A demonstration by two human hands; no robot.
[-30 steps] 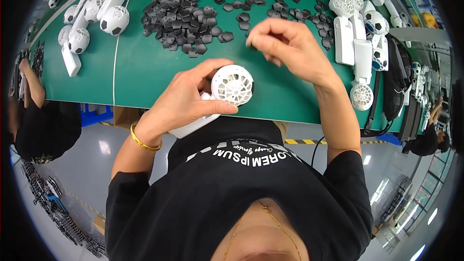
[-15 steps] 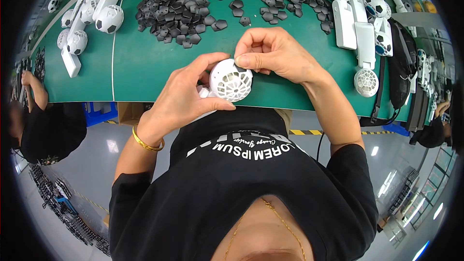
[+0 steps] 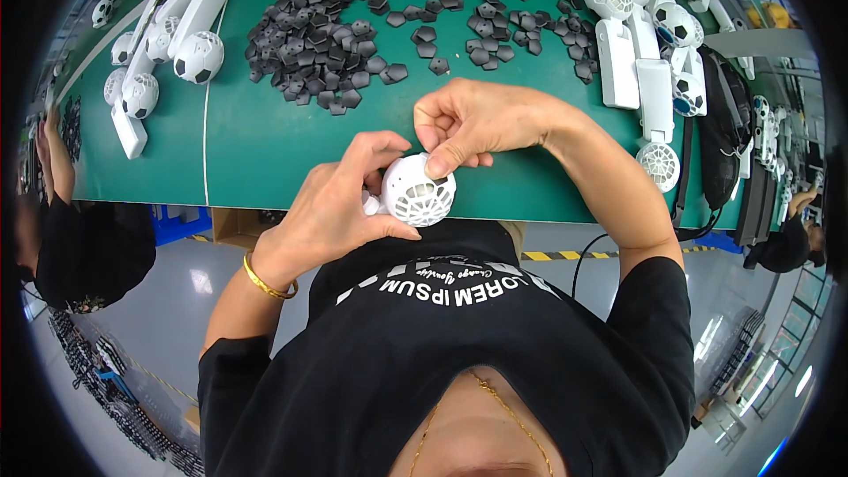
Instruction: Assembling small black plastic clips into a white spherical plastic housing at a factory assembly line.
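Observation:
A white ball-shaped housing (image 3: 422, 203) with a web-like grille sits in my left hand (image 3: 329, 205), just above the table's near edge. My left thumb is under it and the fingers curl round its far left side, next to a small white stem. A black pentagon piece (image 3: 440, 180) lies on the ball's upper right, partly covered by a thumb. That thumb belongs to my right hand (image 3: 481, 122), whose other fingers are curled in behind the ball.
A heap of black pentagon pieces (image 3: 314, 44) covers the green table's (image 3: 512, 168) far middle, with more scattered rightward. White ball-headed devices lie at left (image 3: 198, 57) and right (image 3: 655, 93). A black bag (image 3: 726, 128) lies at the right edge. People (image 3: 88, 247) work on both sides.
The table and the ball stand lower in the picture. My right thumb has shifted to press on the black piece, and the index finger has drawn back from it. My left grip stays the same.

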